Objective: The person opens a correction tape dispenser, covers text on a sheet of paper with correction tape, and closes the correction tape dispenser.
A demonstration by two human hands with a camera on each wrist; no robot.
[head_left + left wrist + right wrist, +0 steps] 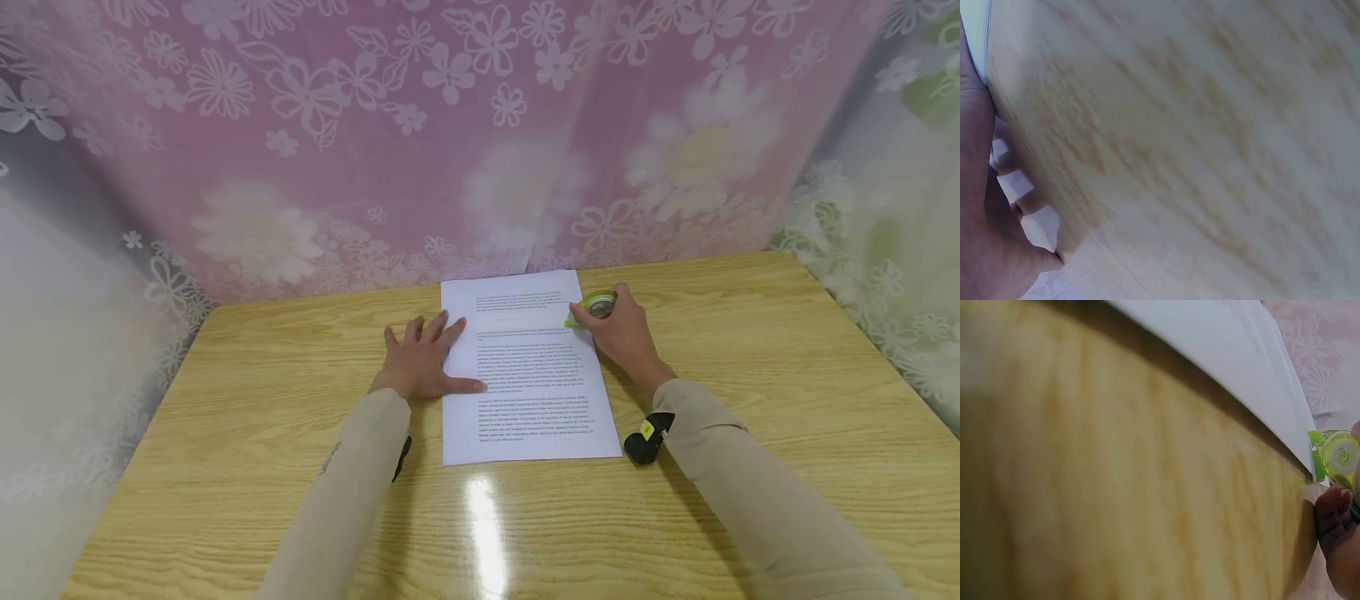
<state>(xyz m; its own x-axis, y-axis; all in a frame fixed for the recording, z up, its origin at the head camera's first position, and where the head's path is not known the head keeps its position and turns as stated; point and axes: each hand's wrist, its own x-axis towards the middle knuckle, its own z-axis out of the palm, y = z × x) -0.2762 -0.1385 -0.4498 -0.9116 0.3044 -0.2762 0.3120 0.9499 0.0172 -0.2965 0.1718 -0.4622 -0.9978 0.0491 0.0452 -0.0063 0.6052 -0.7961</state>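
A printed sheet of paper lies on the wooden table, lines of black text across it. My left hand rests with spread fingers at the sheet's left edge, its thumb over the text. At the right edge, my right hand grips a green, see-through correction tape dispenser, its tip at the paper near the upper text. A pale blank band runs between text lines to the left of that tip. The right wrist view shows the dispenser's round reel beside the fingers; whether the tip touches is hard to tell.
The wood-grain table spreads out on both sides of the sheet. Behind it hangs a pink flowered curtain, with paler flowered cloth at the right. A black wrist device sits at the right sleeve.
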